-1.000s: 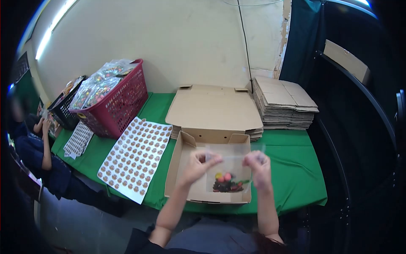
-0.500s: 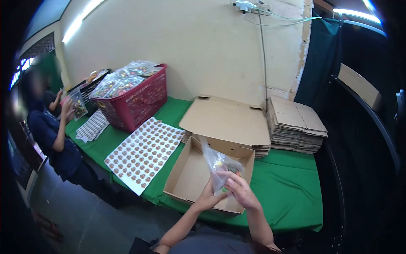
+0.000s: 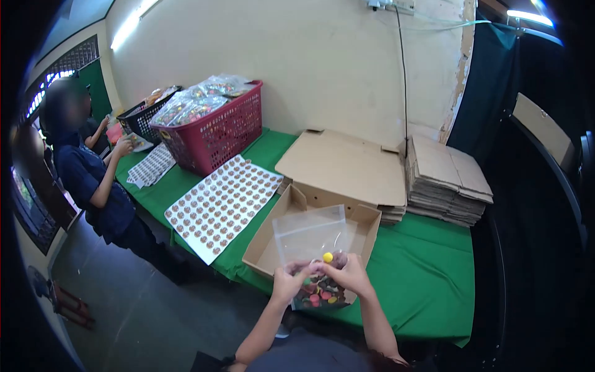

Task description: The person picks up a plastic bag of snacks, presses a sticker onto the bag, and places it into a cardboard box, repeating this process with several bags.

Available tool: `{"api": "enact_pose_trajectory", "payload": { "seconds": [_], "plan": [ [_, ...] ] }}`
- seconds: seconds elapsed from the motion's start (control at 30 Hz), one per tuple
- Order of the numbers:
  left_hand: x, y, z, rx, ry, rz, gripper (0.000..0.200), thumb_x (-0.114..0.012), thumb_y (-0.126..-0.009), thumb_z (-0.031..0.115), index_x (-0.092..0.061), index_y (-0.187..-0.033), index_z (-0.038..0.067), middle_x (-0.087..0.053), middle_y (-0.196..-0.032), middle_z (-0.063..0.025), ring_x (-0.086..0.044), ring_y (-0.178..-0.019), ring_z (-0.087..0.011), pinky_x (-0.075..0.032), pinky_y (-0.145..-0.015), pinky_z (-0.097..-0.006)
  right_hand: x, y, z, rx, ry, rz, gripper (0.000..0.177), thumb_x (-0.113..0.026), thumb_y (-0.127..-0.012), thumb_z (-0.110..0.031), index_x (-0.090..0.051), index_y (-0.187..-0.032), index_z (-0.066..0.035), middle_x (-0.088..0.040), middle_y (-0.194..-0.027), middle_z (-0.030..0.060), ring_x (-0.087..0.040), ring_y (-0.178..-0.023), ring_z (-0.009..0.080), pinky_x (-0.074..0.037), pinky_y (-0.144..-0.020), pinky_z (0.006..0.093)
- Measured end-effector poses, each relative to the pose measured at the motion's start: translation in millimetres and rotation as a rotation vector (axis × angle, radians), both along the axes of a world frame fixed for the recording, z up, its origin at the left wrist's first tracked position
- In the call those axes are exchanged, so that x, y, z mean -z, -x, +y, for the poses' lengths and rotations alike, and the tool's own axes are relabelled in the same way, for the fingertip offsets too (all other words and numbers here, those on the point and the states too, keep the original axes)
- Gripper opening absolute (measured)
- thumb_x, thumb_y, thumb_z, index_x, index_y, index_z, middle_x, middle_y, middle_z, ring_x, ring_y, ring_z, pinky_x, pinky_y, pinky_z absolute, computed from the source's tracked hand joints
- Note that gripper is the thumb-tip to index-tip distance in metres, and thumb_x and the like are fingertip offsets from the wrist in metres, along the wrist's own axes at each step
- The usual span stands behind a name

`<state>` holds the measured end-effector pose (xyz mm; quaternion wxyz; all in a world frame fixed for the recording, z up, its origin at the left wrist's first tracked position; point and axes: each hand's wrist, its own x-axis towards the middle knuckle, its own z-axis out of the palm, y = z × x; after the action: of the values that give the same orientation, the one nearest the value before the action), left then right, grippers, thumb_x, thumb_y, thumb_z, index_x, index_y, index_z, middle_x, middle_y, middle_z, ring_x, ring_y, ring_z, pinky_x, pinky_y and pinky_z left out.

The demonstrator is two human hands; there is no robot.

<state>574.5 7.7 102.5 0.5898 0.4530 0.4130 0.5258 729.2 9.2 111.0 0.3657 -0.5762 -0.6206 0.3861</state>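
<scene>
Both my hands hold a clear zip bag (image 3: 310, 235) with colourful round pieces at its bottom, above the near side of an open cardboard box (image 3: 263, 247). My left hand (image 3: 292, 282) grips the bag's left side, and my right hand (image 3: 349, 274) grips its right side. The fingers of both hands meet at the middle of the bag. Its upper part is see-through and stands up over the box. Left of the box lies a white sheet of round stickers (image 3: 223, 208).
A red basket (image 3: 217, 133) piled with filled bags stands behind the sheet, beside a black basket (image 3: 139, 124). Flattened cardboard (image 3: 341, 164) and a cardboard stack (image 3: 446, 180) are at the back of the green table (image 3: 427, 273). A person (image 3: 93, 167) stands at the left.
The bag has turned from tilted to upright and faces me, with its pieces showing lower down. My hands have moved to its two sides. The view has shifted slightly.
</scene>
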Motion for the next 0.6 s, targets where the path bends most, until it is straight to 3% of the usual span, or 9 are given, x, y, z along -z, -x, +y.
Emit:
{"api": "enact_pose_trajectory", "payload": {
  "seconds": [0.07,0.13,0.33,0.4,0.47,0.57,0.6],
  "plan": [
    [9,5,9,0.096,0.116,-0.045,0.018,-0.061,-0.074,0.011,-0.058,-0.084,-0.004,-0.060,-0.076,-0.0090,-0.057,-0.064,-0.0106,-0.048,-0.054,-0.0211,11,-2,2,-0.066,0.036,0.086,0.025,-0.062,-0.074,-0.020,-0.058,-0.084,0.002,-0.058,-0.065,0.0010,-0.052,-0.060,0.0052,-0.040,-0.052,0.0188],
    [9,3,15,0.112,0.102,-0.045,0.018,-0.061,-0.075,0.011,-0.059,-0.083,-0.004,-0.060,-0.075,-0.0088,-0.056,-0.064,-0.0100,-0.047,-0.054,-0.0203,10,0,2,-0.063,0.044,0.427,0.020,-0.057,-0.078,-0.018,-0.058,-0.082,0.002,-0.058,-0.068,0.0000,-0.051,-0.062,0.0049,-0.041,-0.055,0.0187],
    [23,2,35,0.148,-0.015,0.100,0.017,-0.060,-0.076,0.010,-0.059,-0.083,-0.006,-0.060,-0.075,-0.0096,-0.055,-0.067,-0.0102,-0.044,-0.063,-0.0219,19,9,4,0.038,0.013,0.508,0.024,-0.056,-0.078,-0.023,-0.055,-0.083,0.001,-0.055,-0.068,0.0009,-0.049,-0.060,0.0047,-0.039,-0.052,0.0192],
    [28,4,41,0.178,-0.112,0.206,0.016,-0.060,-0.075,0.010,-0.059,-0.081,-0.004,-0.060,-0.075,-0.0098,-0.055,-0.069,-0.0105,-0.044,-0.065,-0.0230,15,15,-1,0.032,0.001,0.261,0.015,-0.055,-0.080,-0.015,-0.056,-0.085,-0.001,-0.057,-0.072,0.0004,-0.049,-0.065,0.0041,-0.040,-0.058,0.0190],
    [31,10,51,0.239,-0.052,0.182,0.015,-0.060,-0.075,0.011,-0.060,-0.080,-0.003,-0.060,-0.073,-0.0089,-0.055,-0.068,-0.0097,-0.044,-0.063,-0.0223,29,14,6,0.103,0.131,0.291,0.014,-0.056,-0.077,-0.012,-0.056,-0.086,-0.001,-0.057,-0.073,0.0011,-0.051,-0.069,0.0046,-0.041,-0.061,0.0186],
    [41,16,71,0.427,0.007,0.143,0.016,-0.059,-0.076,0.011,-0.058,-0.082,-0.004,-0.060,-0.076,-0.0094,-0.056,-0.066,-0.0107,-0.046,-0.058,-0.0215,36,14,12,0.099,0.235,0.758,0.016,-0.057,-0.073,-0.005,-0.055,-0.088,0.000,-0.058,-0.077,0.0028,-0.055,-0.072,0.0083,-0.044,-0.068,0.0208],
    [41,17,76,0.458,0.012,0.137,0.016,-0.059,-0.076,0.011,-0.058,-0.082,-0.004,-0.060,-0.076,-0.0094,-0.056,-0.066,-0.0107,-0.046,-0.058,-0.0215,40,15,14,0.130,0.231,0.756,0.016,-0.057,-0.073,-0.005,-0.055,-0.088,0.000,-0.058,-0.077,0.0028,-0.055,-0.072,0.0083,-0.044,-0.068,0.0208]
  ]
}}
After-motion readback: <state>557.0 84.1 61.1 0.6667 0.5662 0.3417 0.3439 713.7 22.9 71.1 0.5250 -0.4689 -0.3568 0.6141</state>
